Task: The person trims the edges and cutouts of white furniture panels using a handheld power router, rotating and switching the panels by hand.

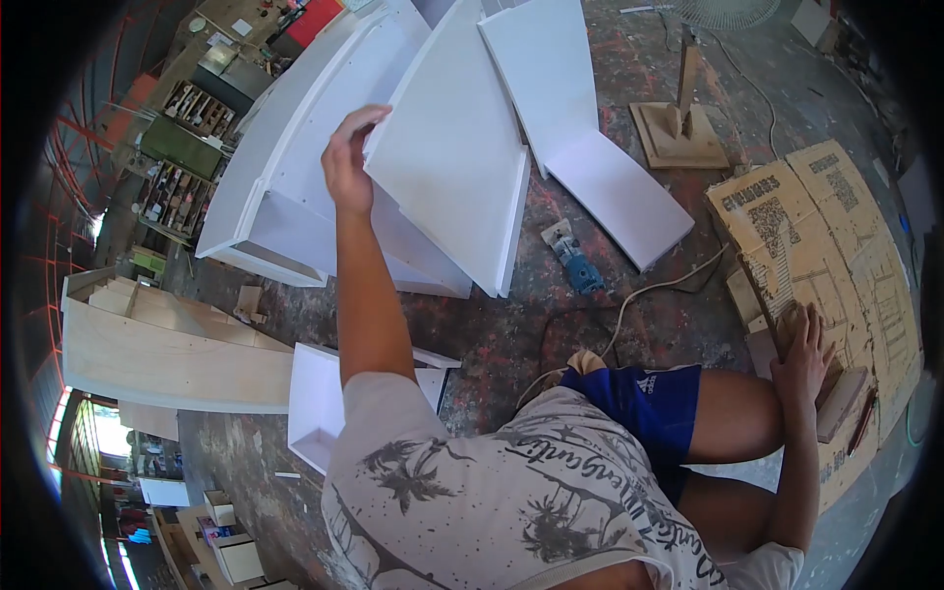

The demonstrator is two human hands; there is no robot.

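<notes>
My left hand (351, 162) reaches up and forward, its fingers curled at the left edge of a large white panel (457, 147) with a raised rim. That panel leans over a white curved cabinet piece (295, 167). My right hand (804, 356) rests with fingers stretched out on a flattened cardboard sheet (875, 285) beside my thigh. Close to its wrist lie a small wooden block (841, 403) and a thin dark pencil-like stick (863, 421). A blue power tool (575, 261) lies on the floor between the panels and my legs.
More white panels (619, 202) lie beyond the tool. A wooden stand (678, 133) and a fan (728, 10) are at the back. Cables (678, 282) cross the stained floor. At left are a curved plywood piece (177, 349), a white open box (315, 413) and shelves of tools (177, 197).
</notes>
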